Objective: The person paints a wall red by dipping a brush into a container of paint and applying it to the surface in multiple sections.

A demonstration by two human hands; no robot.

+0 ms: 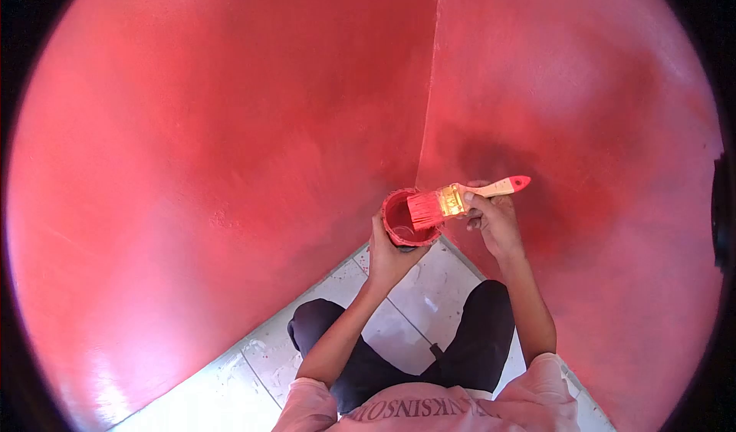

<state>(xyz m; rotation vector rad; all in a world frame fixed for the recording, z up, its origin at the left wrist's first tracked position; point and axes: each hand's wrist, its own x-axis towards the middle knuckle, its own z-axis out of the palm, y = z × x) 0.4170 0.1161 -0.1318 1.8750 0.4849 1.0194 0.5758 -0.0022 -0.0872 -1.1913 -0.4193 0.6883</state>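
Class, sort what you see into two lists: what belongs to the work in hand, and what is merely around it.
Work in hand:
- paintbrush, held in the right hand
- pot, held in the left hand
- red walls, probably

Merely around:
- tiled floor
- dark shape at right edge, unclear

Your left hand (389, 257) grips the red-coated cup (392, 217). Your right hand (498, 223), right of the cup, holds the brush (451, 200), its bristles (424, 211) over the cup's mouth. Beyond the cup, two red walls (253, 110) meet; nearer you than the cup are white floor tiles (425, 286) and your knees (484, 309).
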